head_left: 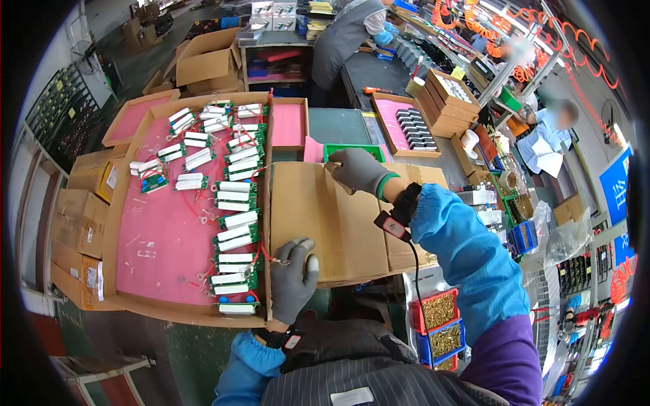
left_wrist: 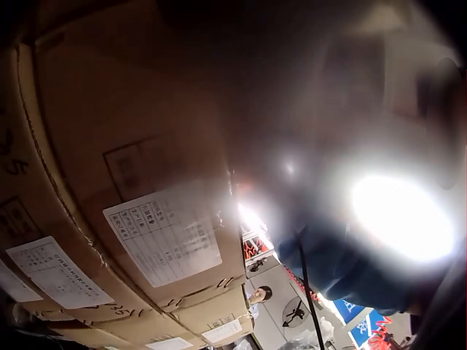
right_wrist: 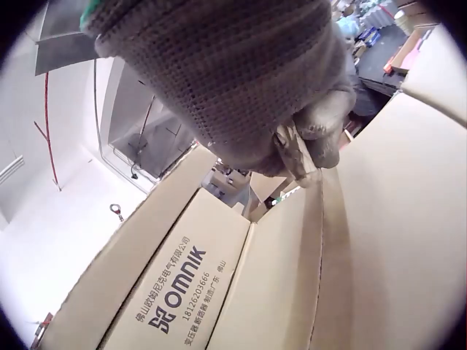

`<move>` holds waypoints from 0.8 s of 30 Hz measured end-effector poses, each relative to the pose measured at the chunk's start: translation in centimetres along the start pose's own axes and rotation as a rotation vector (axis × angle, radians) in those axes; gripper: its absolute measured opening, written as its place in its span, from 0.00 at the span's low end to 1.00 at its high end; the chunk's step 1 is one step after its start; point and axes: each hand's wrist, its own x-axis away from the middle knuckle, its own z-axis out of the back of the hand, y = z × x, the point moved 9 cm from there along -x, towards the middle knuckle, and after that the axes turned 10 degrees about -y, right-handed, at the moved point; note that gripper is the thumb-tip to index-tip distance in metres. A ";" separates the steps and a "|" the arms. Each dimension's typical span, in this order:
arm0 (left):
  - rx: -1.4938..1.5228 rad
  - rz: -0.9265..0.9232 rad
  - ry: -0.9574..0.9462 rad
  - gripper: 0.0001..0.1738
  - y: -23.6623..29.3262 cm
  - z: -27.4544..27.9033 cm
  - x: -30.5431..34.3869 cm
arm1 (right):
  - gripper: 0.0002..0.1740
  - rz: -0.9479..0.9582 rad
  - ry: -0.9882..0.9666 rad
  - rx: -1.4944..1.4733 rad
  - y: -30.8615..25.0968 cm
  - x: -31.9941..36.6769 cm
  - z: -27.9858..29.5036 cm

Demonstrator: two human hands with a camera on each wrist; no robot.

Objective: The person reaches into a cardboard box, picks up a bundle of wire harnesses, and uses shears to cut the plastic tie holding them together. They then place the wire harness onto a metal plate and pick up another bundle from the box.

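Note:
In the head view my gloved right hand [head_left: 359, 170] is at the far part of a brown cardboard box [head_left: 332, 230]. The right wrist view shows that hand's fingers and thumb pinching the edge of a cardboard flap [right_wrist: 288, 270]. My gloved left hand [head_left: 293, 279] rests on the box's near left edge, beside the wall of a pink-lined carton [head_left: 152, 264], fingers extended and slightly bent. That carton holds several green circuit boards with white blocks [head_left: 233, 238] and red wires. The left wrist view is dark and shows a labelled carton [left_wrist: 164, 237] but no clear fingers.
A green tray [head_left: 352, 150] stands just beyond the box. Brass parts fill red and blue bins [head_left: 440, 310] to the near right. Farther back are a carton of black parts [head_left: 414, 128] and a person [head_left: 342, 40] at a bench. A cable [head_left: 418, 291] hangs from my right wrist.

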 end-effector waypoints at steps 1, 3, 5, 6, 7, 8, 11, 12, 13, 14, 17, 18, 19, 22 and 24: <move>-0.001 0.006 0.005 0.14 -0.1 0.0 0.1 | 0.18 -0.018 -0.011 0.033 -0.1 -0.2 -0.1; -0.008 -0.009 -0.009 0.13 -0.1 -0.1 0.0 | 0.18 -0.045 -0.019 0.028 0.2 -0.4 -0.4; -0.006 -0.019 -0.015 0.14 0.0 -0.2 0.0 | 0.15 0.019 0.079 0.071 0.0 -0.5 -0.2; -0.020 -0.028 -0.008 0.14 0.1 -0.1 0.1 | 0.15 0.012 0.084 0.068 -0.4 -0.1 -0.1; -0.034 -0.037 -0.002 0.14 0.2 -0.1 0.1 | 0.14 -0.035 -0.003 -0.032 -0.2 0.1 -0.8; -0.031 -0.043 -0.009 0.14 0.3 -0.1 0.1 | 0.13 -0.080 -0.089 -0.131 0.0 0.3 -1.6; -0.010 -0.051 -0.020 0.14 0.3 -0.1 0.1 | 0.16 -0.089 -0.172 0.079 -1.7 2.8 -2.7; -0.003 -0.053 -0.010 0.14 0.2 -0.1 0.2 | 0.14 -0.118 -0.169 -0.001 -2.1 4.2 -3.0; 0.004 -0.054 -0.001 0.14 0.1 0.0 0.2 | 0.14 -0.132 -0.161 -0.009 -2.4 5.4 -3.3; 0.000 -0.062 -0.005 0.15 0.2 0.0 0.3 | 0.14 -0.115 -0.166 -0.002 -2.8 6.6 -3.8; 0.002 -0.086 0.001 0.15 0.3 0.0 0.4 | 0.13 -0.055 -0.124 0.086 -4.4 10.3 -5.5; -0.002 -0.090 -0.002 0.15 0.2 0.0 0.4 | 0.13 -0.046 -0.127 0.081 -4.6 11.4 -6.3; 0.005 -0.099 -0.017 0.15 0.1 -0.1 0.5 | 0.12 -0.036 -0.131 0.078 -4.7 12.4 -7.0; 0.037 -0.078 -0.040 0.17 -0.4 -0.2 0.6 | 0.12 0.044 -0.074 0.072 -5.4 15.6 -8.3; 0.062 -0.063 -0.048 0.17 -0.6 -0.3 0.7 | 0.12 0.012 -0.132 0.001 -5.9 17.8 -8.8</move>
